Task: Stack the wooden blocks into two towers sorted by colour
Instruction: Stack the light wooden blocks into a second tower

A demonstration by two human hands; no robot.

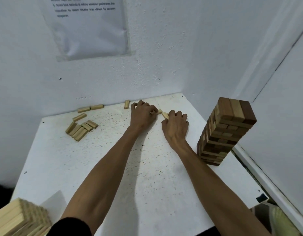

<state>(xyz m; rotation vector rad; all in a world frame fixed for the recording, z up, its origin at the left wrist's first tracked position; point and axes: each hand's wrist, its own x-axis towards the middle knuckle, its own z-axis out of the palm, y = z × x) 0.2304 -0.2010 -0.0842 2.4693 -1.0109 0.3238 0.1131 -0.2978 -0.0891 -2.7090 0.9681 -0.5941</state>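
Two small pale blocks are right at the person's fingertips, just left of the brown tower point(227, 132) and a little farther back toward the wall point(164, 65). One pale block point(159, 111) is pinched in the curled fingers of the left hand point(142, 114). A second pale block point(165, 115) is pinched between the thumb and fingers of the right hand point(175, 126). The two block ends nearly meet between the hands. Both hands are low over the white table point(147, 176), knuckles up, with the right hand nearer the brown tower; I cannot tell whether they touch the tabletop. The brown tower stands upright by the table's right edge, built of crossing layers in darker and lighter brown. Left of it, just past the left hand, a single pale block point(127, 104) lies at the foot of the wall. Farther left again lie the loose pale blocks point(81, 128), some bunched side by side and two end to end against the wall. Well to the left of the brown tower, and much closer to the person's body, stands the pale tower point(19, 218), with only its top in view. High on the wall hangs a printed sheet point(89, 26), its text too blurred to read.
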